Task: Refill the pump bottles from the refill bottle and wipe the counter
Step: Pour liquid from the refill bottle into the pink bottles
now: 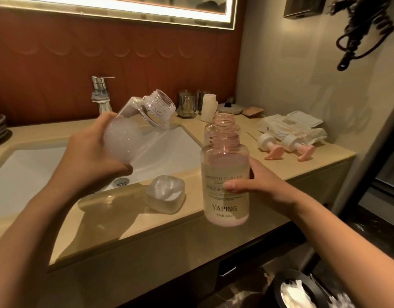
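My left hand (pixel 89 156) grips a clear refill bottle (pixel 136 127) near its base, tilted with its open threaded mouth up and to the right; white foam fills its lower end. My right hand (pixel 256 185) holds an uncapped pink-tinted pump bottle (pixel 225 174) labelled YAPING upright above the counter's front edge, with pale liquid inside. A second uncapped bottle stands directly behind it, mostly hidden. Two white pump heads with pink spouts (pixel 287 147) lie on the counter (pixel 116 210) to the right. A translucent square cap (pixel 166 194) sits by the sink.
A white sink basin (pixel 36 172) with a chrome faucet (pixel 100 94) lies at left. At the back stand glasses (pixel 187 103), a paper roll (pixel 208 107) and a wipes pack (pixel 289 124). A hair dryer cord (pixel 365 30) hangs on the right wall. A bin (pixel 307 292) sits below.
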